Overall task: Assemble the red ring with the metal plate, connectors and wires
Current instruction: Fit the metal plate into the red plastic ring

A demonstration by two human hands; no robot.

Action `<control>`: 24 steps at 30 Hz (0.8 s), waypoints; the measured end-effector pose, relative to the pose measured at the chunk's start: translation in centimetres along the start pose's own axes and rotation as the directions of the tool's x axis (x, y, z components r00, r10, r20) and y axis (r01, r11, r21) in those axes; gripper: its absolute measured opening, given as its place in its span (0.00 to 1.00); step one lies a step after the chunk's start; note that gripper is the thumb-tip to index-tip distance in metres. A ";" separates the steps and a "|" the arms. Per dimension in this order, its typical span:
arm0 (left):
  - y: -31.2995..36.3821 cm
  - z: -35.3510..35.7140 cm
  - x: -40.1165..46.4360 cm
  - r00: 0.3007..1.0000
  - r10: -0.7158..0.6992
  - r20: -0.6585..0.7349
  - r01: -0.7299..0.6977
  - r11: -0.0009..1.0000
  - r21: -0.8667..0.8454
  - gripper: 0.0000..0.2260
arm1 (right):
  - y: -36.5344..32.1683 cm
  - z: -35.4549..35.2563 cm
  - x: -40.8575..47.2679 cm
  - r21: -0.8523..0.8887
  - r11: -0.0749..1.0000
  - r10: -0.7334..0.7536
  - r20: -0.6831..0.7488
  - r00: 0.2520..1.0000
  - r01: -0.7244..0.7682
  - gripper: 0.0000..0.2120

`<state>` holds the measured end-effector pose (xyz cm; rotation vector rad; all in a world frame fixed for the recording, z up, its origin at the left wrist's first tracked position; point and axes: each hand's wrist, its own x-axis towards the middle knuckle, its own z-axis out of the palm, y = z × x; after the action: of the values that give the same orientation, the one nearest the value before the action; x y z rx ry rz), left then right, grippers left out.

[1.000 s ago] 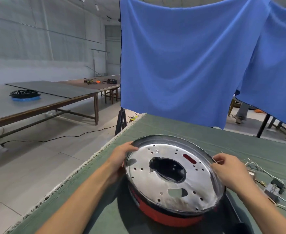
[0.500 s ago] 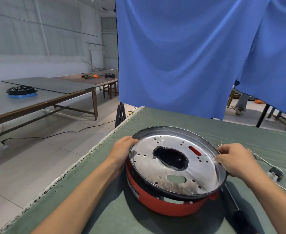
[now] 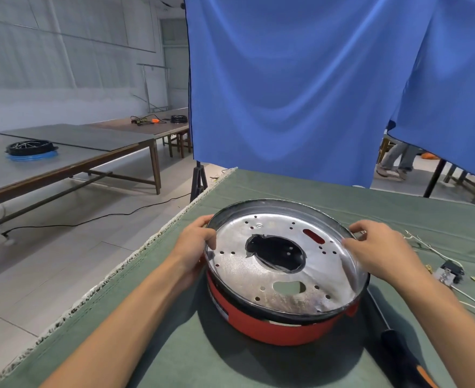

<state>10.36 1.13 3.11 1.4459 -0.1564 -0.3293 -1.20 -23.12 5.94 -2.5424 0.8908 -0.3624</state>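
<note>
Seating step: left hand [image 3: 195, 242] and right hand [image 3: 376, 249] grip metal plate [image 3: 261, 275] rim, tilted on red ring [image 3: 272, 329]; next, likely level and press home.

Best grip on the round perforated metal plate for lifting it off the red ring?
Grip the round perforated metal plate by its raised rim, from opposite left and right sides. It is wide, shallow and tilted on the red ring; the flat centre gives fingers no hold.
</note>
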 end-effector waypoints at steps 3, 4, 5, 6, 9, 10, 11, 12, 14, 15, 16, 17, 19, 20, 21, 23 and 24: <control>-0.1 0.2 -0.1 0.999 0.033 -0.012 -0.033 0.999 -0.004 0.27 | -0.3 -0.1 -0.5 -0.028 0.998 -0.052 -0.059 0.997 0.050 0.26; -0.1 0.2 -0.2 0.999 0.039 -0.013 -0.039 0.999 -0.011 0.27 | -0.5 -0.2 -0.7 -0.050 0.995 -0.093 -0.084 0.992 0.089 0.27; -0.1 0.2 -0.2 0.999 0.044 -0.014 -0.044 0.999 -0.019 0.27 | -0.7 -0.2 -0.9 -0.066 0.989 -0.137 -0.096 0.986 0.131 0.26; -0.1 0.2 -0.3 0.999 0.048 -0.016 -0.048 0.998 -0.028 0.27 | -1.0 -0.3 -1.0 -0.072 0.983 -0.177 -0.090 0.980 0.171 0.25; 0.0 0.2 -0.5 0.998 0.055 -0.032 -0.055 0.998 -0.017 0.25 | -1.5 -0.2 -1.3 -0.048 0.968 -0.244 0.044 0.969 0.246 0.22; 0.1 0.2 -0.5 0.998 0.053 -0.035 -0.053 0.999 0.000 0.24 | -1.6 -0.1 -1.4 -0.041 0.966 -0.250 0.089 0.964 0.255 0.22; 0.2 0.1 -0.5 0.998 0.047 -0.039 -0.046 0.999 0.020 0.23 | -1.6 0.0 -1.4 -0.043 0.964 -0.256 0.111 0.960 0.262 0.22; 0.2 0.0 -0.5 0.998 0.041 -0.039 -0.040 0.998 0.040 0.22 | -1.5 0.0 -1.4 -0.054 0.962 -0.262 0.111 0.959 0.269 0.21; 0.2 -0.2 -0.6 0.999 0.031 -0.033 -0.028 0.997 0.068 0.21 | -1.3 0.0 -1.3 -0.073 0.960 -0.262 0.093 0.961 0.269 0.20; 0.3 -0.3 -0.7 0.999 0.022 -0.032 -0.020 0.997 0.074 0.21 | -1.2 -0.1 -1.3 -0.077 0.962 -0.256 0.090 0.962 0.263 0.20; 0.3 -0.5 -0.8 0.999 0.014 -0.029 -0.012 0.997 0.076 0.20 | -1.2 -0.1 -1.3 -0.083 0.963 -0.251 0.085 0.964 0.258 0.20; 0.4 -0.6 -0.8 1.000 0.008 -0.027 -0.005 0.997 0.077 0.20 | -1.3 -0.1 -1.3 -0.089 0.963 -0.246 0.082 0.966 0.253 0.20; 0.4 -0.8 -0.8 1.000 0.005 -0.024 -0.003 0.996 0.092 0.19 | -1.4 -0.1 -1.4 -0.094 0.965 -0.239 0.078 0.968 0.246 0.20; 0.4 -0.8 -0.8 1.000 0.010 -0.026 -0.007 0.995 0.099 0.20 | -1.4 -0.1 -1.4 -0.094 0.965 -0.239 0.075 0.968 0.245 0.20; 0.3 -0.8 -0.8 0.999 0.017 -0.028 -0.014 0.994 0.104 0.20 | -1.5 -0.1 -1.5 -0.091 0.965 -0.240 0.068 0.968 0.246 0.21; 0.1 -0.9 -0.8 0.999 0.033 -0.023 -0.030 0.993 0.111 0.20 | -1.5 0.0 -1.6 -0.071 0.967 -0.241 0.046 0.970 0.244 0.21; 0.0 -0.9 -0.7 0.999 0.037 -0.019 -0.034 0.994 0.106 0.20 | -1.6 0.1 -1.6 -0.061 0.968 -0.241 0.035 0.970 0.243 0.21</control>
<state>9.94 2.21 3.12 1.5486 -0.1844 -0.2800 -1.55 -20.94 6.38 -2.7170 0.5912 -0.3753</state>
